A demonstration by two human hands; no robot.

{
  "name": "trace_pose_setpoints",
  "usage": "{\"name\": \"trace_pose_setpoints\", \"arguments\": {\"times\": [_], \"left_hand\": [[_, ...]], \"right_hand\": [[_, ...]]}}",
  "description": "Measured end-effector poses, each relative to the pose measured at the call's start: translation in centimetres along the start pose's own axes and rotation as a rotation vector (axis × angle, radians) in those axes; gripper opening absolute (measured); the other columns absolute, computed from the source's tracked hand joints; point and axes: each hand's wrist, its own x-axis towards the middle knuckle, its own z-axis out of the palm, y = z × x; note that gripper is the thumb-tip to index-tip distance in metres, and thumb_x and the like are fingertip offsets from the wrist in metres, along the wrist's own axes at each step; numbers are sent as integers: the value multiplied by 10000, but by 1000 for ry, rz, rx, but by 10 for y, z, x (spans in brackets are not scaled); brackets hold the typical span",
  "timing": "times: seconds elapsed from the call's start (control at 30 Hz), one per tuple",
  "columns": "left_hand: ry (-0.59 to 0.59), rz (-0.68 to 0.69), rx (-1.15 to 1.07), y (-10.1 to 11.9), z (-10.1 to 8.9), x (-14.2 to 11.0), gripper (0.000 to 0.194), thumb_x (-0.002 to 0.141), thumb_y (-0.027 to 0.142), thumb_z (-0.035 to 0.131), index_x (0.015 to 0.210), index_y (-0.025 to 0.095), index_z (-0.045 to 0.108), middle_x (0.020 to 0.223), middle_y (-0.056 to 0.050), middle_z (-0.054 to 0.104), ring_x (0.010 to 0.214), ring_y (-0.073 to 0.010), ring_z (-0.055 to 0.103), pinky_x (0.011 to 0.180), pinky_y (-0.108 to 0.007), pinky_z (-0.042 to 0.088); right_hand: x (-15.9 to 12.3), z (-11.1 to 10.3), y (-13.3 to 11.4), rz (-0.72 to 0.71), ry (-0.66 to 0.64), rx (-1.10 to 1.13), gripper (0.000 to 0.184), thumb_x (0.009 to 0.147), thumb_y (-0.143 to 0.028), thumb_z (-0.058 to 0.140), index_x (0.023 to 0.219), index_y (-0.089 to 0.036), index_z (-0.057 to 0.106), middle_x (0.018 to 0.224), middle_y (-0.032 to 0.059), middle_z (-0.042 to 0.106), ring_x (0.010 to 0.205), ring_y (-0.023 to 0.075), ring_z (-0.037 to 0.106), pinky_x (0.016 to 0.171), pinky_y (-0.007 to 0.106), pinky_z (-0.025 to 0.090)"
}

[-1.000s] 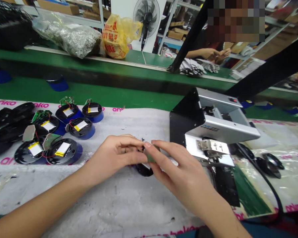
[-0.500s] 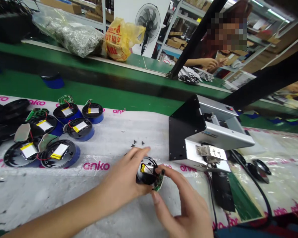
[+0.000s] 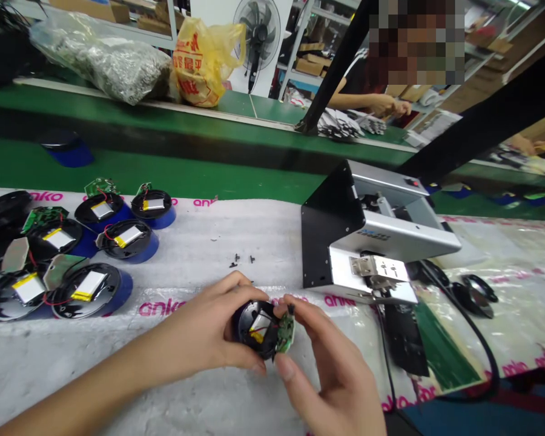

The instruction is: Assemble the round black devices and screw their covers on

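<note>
My left hand (image 3: 209, 330) is wrapped round a round black housing (image 3: 254, 330) that holds a small silver and yellow battery with red wires. My right hand (image 3: 327, 363) pinches a small green circuit board (image 3: 285, 333) at the housing's right rim, thumb below and fingers above. Both hands hover just over the white foam sheet (image 3: 200, 242). A few tiny black screws (image 3: 241, 260) lie on the sheet behind my hands.
Several open black and blue housings with batteries and green boards (image 3: 91, 284) lie at the left. A silver and black machine (image 3: 372, 242) stands at the right, with a black cable and dark parts (image 3: 476, 293) beside it. Behind runs a green conveyor (image 3: 186, 175); another person works across it.
My hands have drawn closer to me with the housing. It was hidden under them at first; now it sits open in my left hand with the green board at its edge.
</note>
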Motion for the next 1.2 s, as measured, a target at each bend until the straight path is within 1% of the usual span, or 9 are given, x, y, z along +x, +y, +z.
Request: {"name": "trace_pose_setpoints", "arguments": {"times": [0.07, 0.13, 0.2, 0.27, 0.4, 0.6, 0.77, 1.03, 1.2], "left_hand": [[79, -71, -14, 4, 6, 2, 511, 662, 249, 857, 1112, 247, 613, 1114, -25, 608, 966, -224, 628, 695, -257, 522], [102, -191, -109, 6, 10, 3, 559, 626, 249, 869, 1091, 231, 559, 1056, -26, 651, 803, -191, 638, 563, -227, 489], [66, -288, -272, 7, 10, 3, 643, 601, 264, 885, 1123, 246, 511, 934, 2, 676, 650, -152, 612, 466, -197, 448], [16, -316, -419, 6, 9, 2, 619, 688, 354, 837, 1192, 254, 492, 821, 21, 680, 591, -144, 621, 480, -213, 492], [51, -286, -444, 2, 9, 1, 428, 914, 546, 553, 1204, 231, 561, 797, -7, 697, 551, -140, 675, 537, -252, 556], [45, -242, -426, -2, 14, 3, 299, 924, 432, 613, 1160, 249, 609, 821, 20, 685, 558, -99, 657, 535, -197, 552], [22, -194, -485, -4, 13, 4, 268, 910, 363, 648, 1165, 282, 648, 950, 24, 701, 563, -74, 648, 549, -191, 564], [7, -198, -524, -7, 9, 3, 289, 869, 319, 693, 1155, 291, 667, 812, 43, 699, 569, -96, 671, 566, -201, 584], [80, -201, -445, -3, 14, 4, 277, 848, 233, 661, 1123, 269, 662, 784, 36, 701, 511, -98, 642, 487, -187, 542]], "right_hand": [[-3, -1, -6, -37, 12, -91, 536, 843, -189, 662, 1353, -290, 531, 1258, 66, 643, 1152, 228, 638, 975, 347, 562], [-10, 3, -10, -5, 41, -111, 524, 844, -173, 648, 1345, -278, 536, 1230, 67, 648, 1116, 219, 652, 934, 322, 579], [-18, 10, -11, 67, 105, -52, 492, 866, -170, 616, 1334, -300, 540, 1219, 56, 651, 1091, 211, 662, 911, 321, 587], [-25, 18, -9, 116, 165, 18, 477, 880, -178, 600, 1329, -327, 542, 1238, 45, 643, 1109, 212, 653, 937, 344, 577], [-31, 26, -6, 138, 195, 67, 485, 881, -175, 602, 1336, -332, 545, 1283, 46, 619, 1180, 218, 617, 996, 375, 550], [-18, 17, -3, 78, 154, 22, 532, 875, -179, 629, 1376, -322, 523, 1295, 52, 637, 1159, 236, 639, 968, 413, 573], [1, 15, -2, 39, 116, -25, 510, 884, -193, 633, 1361, -343, 534, 1293, 35, 647, 1140, 229, 652, 959, 416, 577], [12, 10, 0, 109, -14, 25, 463, 921, -219, 619, 1342, -392, 531, 1290, -4, 627, 1132, 155, 649, 975, 302, 560], [14, 3, -13, 19, -77, -124, 476, 915, -199, 616, 1362, -338, 530, 1255, -4, 629, 1144, 106, 623, 964, 177, 528]]}}
